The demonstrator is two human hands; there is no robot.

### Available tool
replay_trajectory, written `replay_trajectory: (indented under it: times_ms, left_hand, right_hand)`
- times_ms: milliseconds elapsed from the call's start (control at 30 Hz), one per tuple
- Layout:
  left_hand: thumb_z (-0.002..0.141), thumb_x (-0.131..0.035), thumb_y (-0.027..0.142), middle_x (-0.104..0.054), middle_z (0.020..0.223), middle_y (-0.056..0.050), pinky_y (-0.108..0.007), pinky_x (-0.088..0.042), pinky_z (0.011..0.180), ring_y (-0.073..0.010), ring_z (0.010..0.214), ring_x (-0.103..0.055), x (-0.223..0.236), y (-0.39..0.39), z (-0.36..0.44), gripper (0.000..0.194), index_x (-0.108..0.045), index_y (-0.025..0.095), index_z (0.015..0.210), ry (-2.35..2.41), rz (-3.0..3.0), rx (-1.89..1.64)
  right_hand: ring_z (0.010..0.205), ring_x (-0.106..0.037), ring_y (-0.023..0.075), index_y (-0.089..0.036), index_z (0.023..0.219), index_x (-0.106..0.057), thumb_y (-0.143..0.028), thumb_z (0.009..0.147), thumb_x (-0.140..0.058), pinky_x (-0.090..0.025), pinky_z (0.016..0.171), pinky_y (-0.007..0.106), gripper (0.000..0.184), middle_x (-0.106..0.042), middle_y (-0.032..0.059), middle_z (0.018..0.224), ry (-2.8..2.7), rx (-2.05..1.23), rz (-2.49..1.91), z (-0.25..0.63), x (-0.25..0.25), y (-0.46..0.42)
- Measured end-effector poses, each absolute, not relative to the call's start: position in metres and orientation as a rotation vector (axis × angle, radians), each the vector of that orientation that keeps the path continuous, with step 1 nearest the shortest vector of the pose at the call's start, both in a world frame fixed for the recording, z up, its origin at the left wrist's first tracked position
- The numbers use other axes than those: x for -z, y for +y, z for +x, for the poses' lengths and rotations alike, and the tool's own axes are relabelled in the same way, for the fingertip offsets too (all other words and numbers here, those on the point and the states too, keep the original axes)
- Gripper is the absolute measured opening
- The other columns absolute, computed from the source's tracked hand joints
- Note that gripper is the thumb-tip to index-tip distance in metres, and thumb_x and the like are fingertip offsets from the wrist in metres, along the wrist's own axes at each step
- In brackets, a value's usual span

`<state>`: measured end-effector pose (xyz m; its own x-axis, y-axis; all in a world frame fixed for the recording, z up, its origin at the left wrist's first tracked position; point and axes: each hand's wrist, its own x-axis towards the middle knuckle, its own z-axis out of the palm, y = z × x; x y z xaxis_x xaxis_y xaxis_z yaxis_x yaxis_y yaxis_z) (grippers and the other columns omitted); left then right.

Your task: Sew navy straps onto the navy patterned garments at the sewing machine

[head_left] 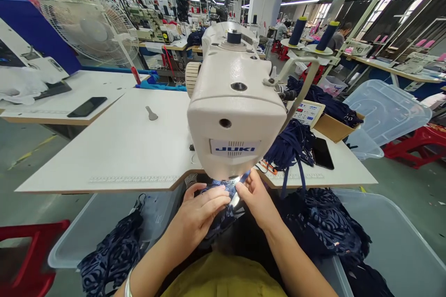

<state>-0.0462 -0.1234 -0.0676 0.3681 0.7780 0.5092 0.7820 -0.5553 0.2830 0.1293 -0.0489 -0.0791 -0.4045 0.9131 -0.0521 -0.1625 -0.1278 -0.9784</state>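
Observation:
A cream sewing machine (233,97) stands on a white table (132,144), its head over my hands. My left hand (200,216) lies flat, fingers stretched, on a dark blue patterned fabric piece (223,216) under the needle area. My right hand (256,199) pinches the fabric's edge and a blue strap close to the presser foot. The needle itself is hidden behind the machine head.
Grey bins hold more blue fabric at the left (114,255) and right (324,227). A bundle of blue straps (292,146), a black phone (322,153) and a cardboard box (336,125) sit on the table's right. A fan (90,28) and red stools stand nearby.

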Motion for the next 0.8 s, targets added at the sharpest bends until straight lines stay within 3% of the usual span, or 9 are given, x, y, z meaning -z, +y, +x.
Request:
replay_trajectory:
  times_ms: [100, 367, 800]
  left_hand:
    - [0.095, -0.044, 0.013, -0.067, 0.118, -0.002, -0.031, -0.03, 0.102, -0.012, 0.11, -0.061, 0.066, -0.122, -0.049, 0.029, -0.056, 0.025, 0.119, -1.465, -2.593, 0.92]
    - [0.096, -0.043, 0.014, -0.066, 0.119, -0.003, -0.032, -0.024, 0.101, -0.0119, 0.105, -0.062, 0.06, -0.126, -0.041, 0.028, -0.058, 0.026, 0.117, -1.45, -2.492, 0.879]
    - [0.1, -0.033, 0.014, -0.066, 0.119, 0.0, -0.026, -0.021, 0.105, -0.0082, 0.112, -0.057, 0.048, -0.123, -0.044, 0.032, -0.058, 0.022, 0.118, -1.334, -2.579, 0.751]
  right_hand:
    - [0.086, -0.056, 0.0141, -0.022, 0.112, -0.046, -0.029, 0.08, -0.06, -0.046, 0.079, 0.026, 0.036, -0.058, 0.0018, 0.096, -1.283, -1.648, -0.917, 0.128, 0.081, -0.049]
    - [0.093, -0.057, 0.0154, -0.023, 0.117, -0.047, -0.027, 0.082, -0.058, -0.045, 0.084, 0.028, 0.037, -0.058, 0.0012, 0.095, -1.323, -1.602, -0.924, 0.129, 0.084, -0.049]
    - [0.085, -0.056, 0.0137, -0.022, 0.116, -0.048, -0.026, 0.084, -0.055, -0.046, 0.08, 0.026, 0.034, -0.057, 0.0007, 0.091, -1.357, -1.556, -0.956, 0.128, 0.085, -0.051]
